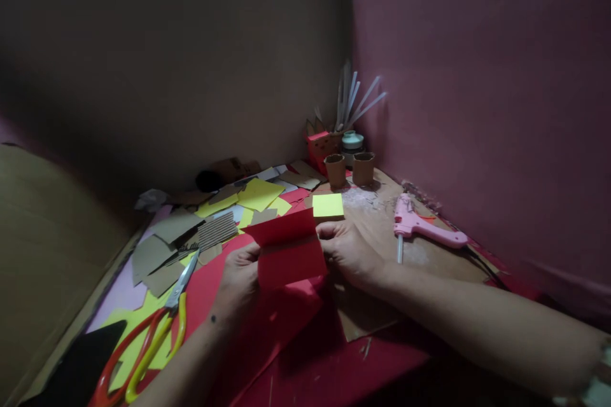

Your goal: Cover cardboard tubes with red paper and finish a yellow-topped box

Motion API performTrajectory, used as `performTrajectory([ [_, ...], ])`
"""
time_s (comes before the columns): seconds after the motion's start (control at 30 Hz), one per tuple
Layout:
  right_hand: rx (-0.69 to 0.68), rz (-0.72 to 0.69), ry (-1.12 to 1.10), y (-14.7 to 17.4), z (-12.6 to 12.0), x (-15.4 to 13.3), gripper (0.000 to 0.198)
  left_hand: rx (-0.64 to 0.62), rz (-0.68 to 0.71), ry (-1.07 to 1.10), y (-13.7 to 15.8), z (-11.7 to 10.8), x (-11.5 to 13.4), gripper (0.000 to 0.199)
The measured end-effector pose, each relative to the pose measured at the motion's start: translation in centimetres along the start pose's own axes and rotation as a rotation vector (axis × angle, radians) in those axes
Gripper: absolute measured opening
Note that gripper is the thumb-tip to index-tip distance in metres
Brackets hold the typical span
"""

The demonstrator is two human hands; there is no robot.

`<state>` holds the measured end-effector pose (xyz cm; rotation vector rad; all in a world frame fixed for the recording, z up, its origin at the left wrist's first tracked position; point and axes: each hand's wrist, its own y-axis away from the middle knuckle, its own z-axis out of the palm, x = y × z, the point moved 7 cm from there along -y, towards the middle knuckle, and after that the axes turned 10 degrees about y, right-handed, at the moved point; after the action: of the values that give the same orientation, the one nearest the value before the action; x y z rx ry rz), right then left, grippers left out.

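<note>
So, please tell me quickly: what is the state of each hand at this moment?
Left hand: closed, holding the left side of the folded red paper.
Right hand: closed, fingers pinching the right side of that same paper.

The left hand [242, 275] and right hand [351, 251] pinch near each other, forearms [458, 308] converging.

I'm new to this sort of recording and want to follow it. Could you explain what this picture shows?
There is no machine here, only a person's bare left hand and right hand. The single picture comes from a camera worn on the head, looking forward and down. Both hands have their grip on a creased red card. On the table, scissors and scraps lie to the left, a pink glue gun to the right. Two brown cups stand farther back.
</note>
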<state>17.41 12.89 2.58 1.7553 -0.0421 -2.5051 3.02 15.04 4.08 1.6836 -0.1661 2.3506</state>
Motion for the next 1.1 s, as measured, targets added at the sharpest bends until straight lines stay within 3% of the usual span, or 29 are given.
performTrajectory([
  [0.1,-0.065,-0.070,0.037,-0.2,0.2,-0.2,0.007,-0.024,-0.024,0.000,-0.1,0.3,-0.1,0.021],
  [0.27,-0.182,-0.248,0.174,-0.3,0.7,-1.4,0.028,-0.035,-0.045,-0.056,0.0,0.5,0.0,0.010],
  [0.43,-0.191,-0.332,0.192,-0.3,0.8,-2.3,0.028,-0.054,-0.007,-0.139,0.1,0.8,0.5,0.006],
  [0.63,-0.138,-0.270,0.152,-0.6,0.4,-1.7,0.019,-0.074,0.020,-0.185,0.0,0.8,0.2,0.005],
  [0.87,-0.123,-0.198,0.101,-0.7,0.5,-1.2,0.009,0.010,0.120,-0.181,0.3,0.5,1.0,0.018],
  [0.97,-0.132,-0.245,0.103,-0.5,0.7,-1.4,0.003,0.014,0.105,-0.205,0.3,0.5,1.0,0.011],
  [1.1,-0.184,-0.314,0.116,-0.3,1.0,-1.7,0.012,0.015,0.102,-0.219,-0.1,0.1,0.5,0.009],
])
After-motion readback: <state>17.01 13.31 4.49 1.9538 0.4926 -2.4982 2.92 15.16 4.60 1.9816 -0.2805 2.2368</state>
